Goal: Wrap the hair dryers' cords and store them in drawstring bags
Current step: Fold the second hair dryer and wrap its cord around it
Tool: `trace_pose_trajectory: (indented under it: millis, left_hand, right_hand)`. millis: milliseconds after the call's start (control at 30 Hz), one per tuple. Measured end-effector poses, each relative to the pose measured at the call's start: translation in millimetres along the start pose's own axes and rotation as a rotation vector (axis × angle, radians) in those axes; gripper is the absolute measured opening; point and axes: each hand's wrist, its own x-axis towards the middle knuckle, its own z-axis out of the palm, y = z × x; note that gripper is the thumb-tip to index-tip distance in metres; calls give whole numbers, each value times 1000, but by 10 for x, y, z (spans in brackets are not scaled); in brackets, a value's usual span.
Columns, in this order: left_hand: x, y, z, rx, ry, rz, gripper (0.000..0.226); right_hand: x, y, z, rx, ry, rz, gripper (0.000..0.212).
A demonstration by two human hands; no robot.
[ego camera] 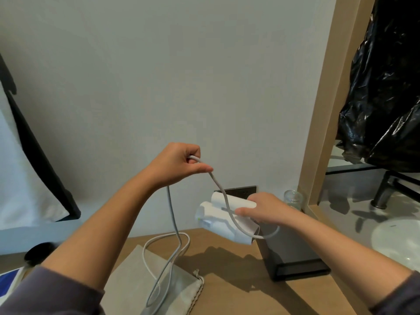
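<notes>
The right hand [266, 209] is gripping a folded white hair dryer [218, 220] above the far right part of the wooden table [238, 289], fingers curled over its top and thumb lying along its near side. The left hand [179, 163], raised higher and to the left, is pinching the white cord [172, 214] between thumb and curled fingers. One strand is running down to the right across the dryer and looping around its near end. The other is hanging down and lying in loose loops on a beige drawstring bag [136, 280], which is lying flat at the near edge. A black box [293, 253] is sitting just beneath the dryer, with a glass jar [293, 198] beyond it.
</notes>
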Motion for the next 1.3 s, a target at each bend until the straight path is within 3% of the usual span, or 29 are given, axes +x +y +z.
trace_pose_trajectory:
  millis: [133, 300, 500, 633, 833, 967, 1167, 1300]
  left_hand:
    - [7, -210, 7, -33, 62, -102, 47]
    - [56, -306, 31, -84, 32, -138, 44]
    - [126, -321, 107, -104, -42, -173, 39]
    - [165, -317, 185, -89, -120, -197, 35]
    - [241, -309, 258, -73, -221, -194, 38]
    - [265, -325, 283, -66, -244, -211, 39]
    - [151, -392, 319, 34, -165, -156, 23]
    - [-60, -315, 283, -37, 40, -94, 14]
  right_hand:
    - [-190, -62, -14, 60, 3, -128, 43]
    - [-360, -177, -100, 62, -11, -257, 29]
    - [-430, -201, -176, -11, 25, -345, 30]
    - [-486, -213, -206, -73, 31, -449, 38]
    - [-529, -257, -159, -216, 134, -553, 77]
    - [-510, -193, -120, -160, 219, -649, 70]
    - [-405, -184, -99, -171, 334, -582, 60]
    - [-268, -170, -89, -104, 340, -451, 59]
